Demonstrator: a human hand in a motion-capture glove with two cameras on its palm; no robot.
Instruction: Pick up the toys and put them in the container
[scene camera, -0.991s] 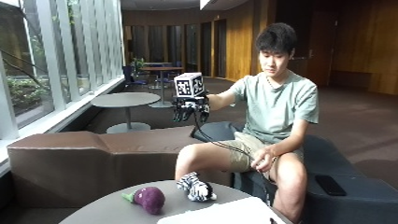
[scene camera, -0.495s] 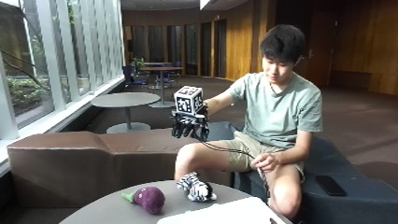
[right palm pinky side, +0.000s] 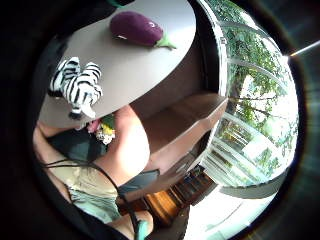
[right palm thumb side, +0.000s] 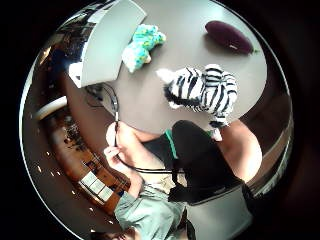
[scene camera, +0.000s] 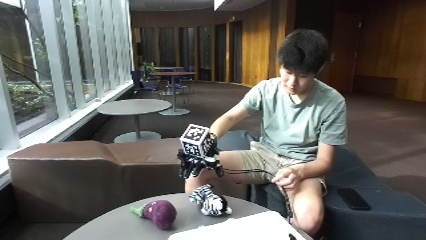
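Striped plush zebra (scene camera: 210, 200) lies right of a smooth purple eggplant (scene camera: 160, 213) on the round table (scene camera: 120, 227). Gloved right hand (scene camera: 197, 165) hovers above, fingers hanging relaxed, holding nothing.

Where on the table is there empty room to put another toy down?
Bare tabletop lies between the zebra toy and the eggplant toy, and between the zebra and the blue-green plush. It is crowded by the white container, where that plush sits close.

Outside cam across table (scene camera: 120, 227), faces person; 2 palm cams look down, share tabletop.
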